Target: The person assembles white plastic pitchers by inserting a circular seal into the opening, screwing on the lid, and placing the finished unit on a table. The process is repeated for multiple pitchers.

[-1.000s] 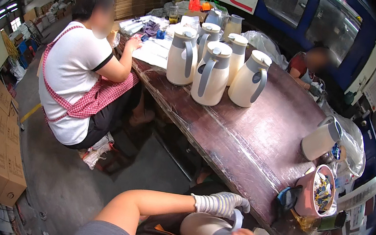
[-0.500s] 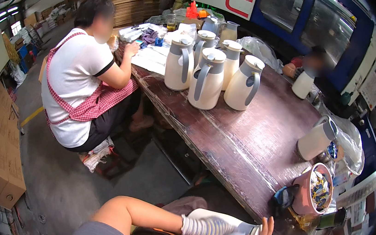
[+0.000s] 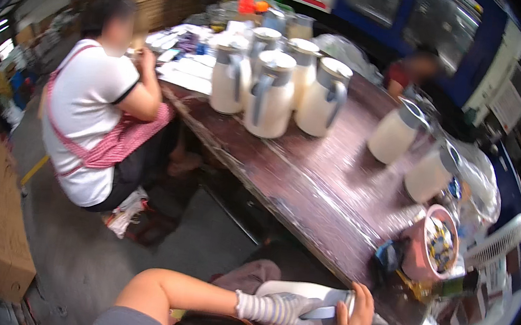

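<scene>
A cream jug (image 3: 297, 289) with a grey handle (image 3: 320, 312) lies on its side across my lap, below the table's near edge. My left hand (image 3: 285, 310), in a striped knit glove, grips it around the body beside the handle. At its top end my bare right hand (image 3: 355, 314) holds on, thumb on the near side and fingers over the far side. The palm hides most of the rim and lid.
Several cream-and-grey jugs (image 3: 269, 102) stand grouped on the dark table (image 3: 334, 190). Two more jugs (image 3: 399, 133) stand at the right, near a pink bucket (image 3: 421, 248) of small parts. A co-worker (image 3: 97, 105) sits left; another person (image 3: 405, 73) is across the table.
The jug by the person across the table has moved nearer, and that person's hand is off it. The view has shifted slightly. Both my hands stay on the jug in my lap.
</scene>
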`<state>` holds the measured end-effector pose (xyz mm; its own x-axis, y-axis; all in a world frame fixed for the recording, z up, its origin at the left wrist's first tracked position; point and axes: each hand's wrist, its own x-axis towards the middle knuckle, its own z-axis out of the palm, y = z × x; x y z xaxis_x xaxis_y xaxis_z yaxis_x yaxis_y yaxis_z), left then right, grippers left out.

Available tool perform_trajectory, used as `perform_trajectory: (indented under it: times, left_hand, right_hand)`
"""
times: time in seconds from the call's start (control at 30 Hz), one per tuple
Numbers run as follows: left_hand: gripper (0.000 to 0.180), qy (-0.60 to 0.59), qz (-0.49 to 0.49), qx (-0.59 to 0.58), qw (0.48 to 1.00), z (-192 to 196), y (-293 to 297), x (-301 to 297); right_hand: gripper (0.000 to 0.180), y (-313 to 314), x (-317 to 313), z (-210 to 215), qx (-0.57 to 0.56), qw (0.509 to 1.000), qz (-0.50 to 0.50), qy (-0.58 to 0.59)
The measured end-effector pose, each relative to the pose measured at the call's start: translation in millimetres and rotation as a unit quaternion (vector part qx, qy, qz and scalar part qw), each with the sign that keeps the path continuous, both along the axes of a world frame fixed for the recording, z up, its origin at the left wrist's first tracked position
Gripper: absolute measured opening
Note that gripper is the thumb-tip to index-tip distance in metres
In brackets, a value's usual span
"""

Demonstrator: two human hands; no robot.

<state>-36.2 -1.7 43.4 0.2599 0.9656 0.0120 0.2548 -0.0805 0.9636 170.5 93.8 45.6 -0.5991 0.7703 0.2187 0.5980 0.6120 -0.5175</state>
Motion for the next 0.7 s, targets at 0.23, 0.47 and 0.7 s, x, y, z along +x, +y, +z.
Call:
perform_trajectory:
  times: [0.23, 0.47, 0.7]
  left_hand:
    - [0.034, 0.042, 0.02, -0.099, 0.994, -6.0, 29.7, -26.8]
    - [0.028, -0.045, -0.126, -0.07, 0.989, -62.3, 92.0, -2.5]
    - [0.021, -0.004, 0.101, -0.1, 0.99, -80.3, 75.5, -24.6]
  right_hand:
    - [0.051, -7.7, 0.7, 14.4, -0.016, 0.993, 0.106, 0.044]
    - [0.042, -40.4, -31.1, 46.8, 0.133, 0.871, 0.466, 0.085]
    - [0.043, -2.5, -16.5, 20.2, 0.069, 0.948, 0.296, 0.094]
